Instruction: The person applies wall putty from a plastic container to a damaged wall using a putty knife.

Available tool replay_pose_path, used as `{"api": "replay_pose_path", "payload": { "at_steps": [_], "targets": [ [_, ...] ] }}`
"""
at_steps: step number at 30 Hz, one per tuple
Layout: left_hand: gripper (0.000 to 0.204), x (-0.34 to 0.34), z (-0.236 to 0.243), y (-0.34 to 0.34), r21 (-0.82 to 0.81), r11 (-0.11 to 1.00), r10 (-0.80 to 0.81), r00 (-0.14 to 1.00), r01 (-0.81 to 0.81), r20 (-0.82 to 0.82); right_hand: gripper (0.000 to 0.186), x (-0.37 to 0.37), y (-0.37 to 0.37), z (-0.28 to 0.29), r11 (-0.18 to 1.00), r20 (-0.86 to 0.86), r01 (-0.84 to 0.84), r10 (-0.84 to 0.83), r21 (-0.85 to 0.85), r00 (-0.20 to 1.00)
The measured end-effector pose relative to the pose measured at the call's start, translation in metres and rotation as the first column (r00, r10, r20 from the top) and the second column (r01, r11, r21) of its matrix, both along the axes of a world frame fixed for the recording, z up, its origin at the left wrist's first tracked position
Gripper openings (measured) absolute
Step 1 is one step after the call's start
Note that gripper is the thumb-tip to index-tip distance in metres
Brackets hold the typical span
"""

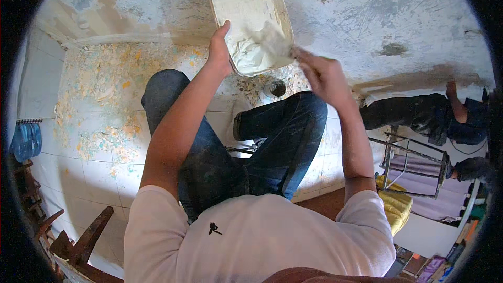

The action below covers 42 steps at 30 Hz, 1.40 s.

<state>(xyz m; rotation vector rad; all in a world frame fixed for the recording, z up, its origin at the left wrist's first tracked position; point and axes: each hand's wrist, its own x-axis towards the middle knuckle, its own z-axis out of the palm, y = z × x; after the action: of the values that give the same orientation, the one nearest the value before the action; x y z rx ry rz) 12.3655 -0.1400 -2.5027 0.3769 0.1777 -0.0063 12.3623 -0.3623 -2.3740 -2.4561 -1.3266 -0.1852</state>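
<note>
My left hand (220, 51) grips the left edge of a shallow rectangular tray (211, 1), with the thumb over its rim. Thick cream-white putty (245, 56) lies heaped in the tray's near end, and a thin smear coats the rest. In my right hand (326, 77) is a putty knife (273, 41), its blade in the tray above the putty. Motion blurs the blade, so I cannot tell whether it touches the putty. The fingers of the right hand are closed round the handle, which is mostly hidden.
Ahead rises a patchy plastered wall (167, 5). Paint flakes (105, 89) litter the tiled floor. A small round container (275, 88) stands beyond my knees. At the right are another person (419, 115), a metal frame (411, 170) and a yellow sack (394, 207). Blue water jug (25, 140) at left.
</note>
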Motion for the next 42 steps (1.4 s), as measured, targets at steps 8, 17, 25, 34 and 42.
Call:
{"api": "replay_pose_path", "payload": {
  "at_steps": [8, 17, 25, 34, 42],
  "targets": [
    [0.061, 0.008, -0.034, -0.012, -0.202, 0.979, 0.017, 0.996, 0.001, 0.091, 0.036, 0.008, -0.032, -0.043, 0.945, 0.12, 0.273, -0.255, -0.18, 0.96],
    [0.054, 0.02, -0.056, -0.001, -0.111, 0.993, 0.031, 0.996, -0.04, -0.08, 0.033, -0.003, 0.007, -0.053, 0.972, -0.266, 0.233, -0.225, -0.003, 0.937],
    [0.055, 0.004, -0.038, -0.001, -0.117, 0.992, -0.042, 0.998, 0.036, -0.049, 0.037, -0.009, 0.011, -0.052, 0.992, -0.169, 0.091, -0.104, -0.082, 0.98],
    [0.058, -0.003, -0.035, 0.015, -0.121, 0.989, -0.082, 0.996, 0.086, 0.039, 0.044, -0.024, 0.034, -0.041, 0.991, 0.155, 0.017, 0.003, -0.13, 0.988],
    [0.062, -0.016, -0.034, 0.004, -0.145, 0.986, -0.09, 0.996, 0.086, -0.027, 0.046, -0.041, 0.023, -0.044, 0.975, 0.234, 0.091, -0.042, -0.202, 0.971]
  ]
}}
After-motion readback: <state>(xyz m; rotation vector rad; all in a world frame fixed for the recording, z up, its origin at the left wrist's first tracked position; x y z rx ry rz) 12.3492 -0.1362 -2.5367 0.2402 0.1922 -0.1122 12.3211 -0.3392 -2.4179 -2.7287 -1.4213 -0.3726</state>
